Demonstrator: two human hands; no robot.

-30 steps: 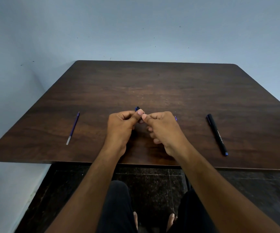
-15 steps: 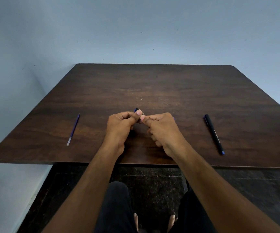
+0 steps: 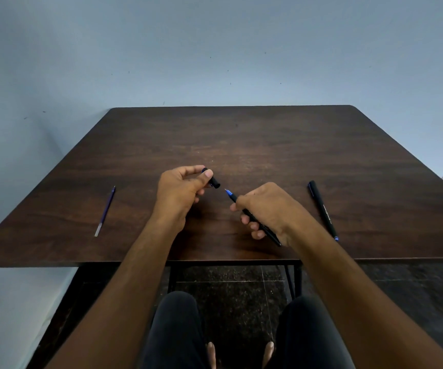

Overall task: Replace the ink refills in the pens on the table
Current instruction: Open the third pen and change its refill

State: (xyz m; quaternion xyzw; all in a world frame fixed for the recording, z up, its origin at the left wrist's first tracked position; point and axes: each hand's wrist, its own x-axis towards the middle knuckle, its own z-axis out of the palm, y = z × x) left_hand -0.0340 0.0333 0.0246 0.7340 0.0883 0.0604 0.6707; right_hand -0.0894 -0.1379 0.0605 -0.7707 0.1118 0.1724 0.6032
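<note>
Gripping the uncapped pen [image 3: 257, 225], the right hand [image 3: 273, 209] sits beside the left hand [image 3: 180, 193], pinching its cap [image 3: 214, 181].

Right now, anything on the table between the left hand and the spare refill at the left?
Nothing visible. Bare table lies between the left hand and the refill. But the left hand grips the pen cap, so it isn't free.
</note>
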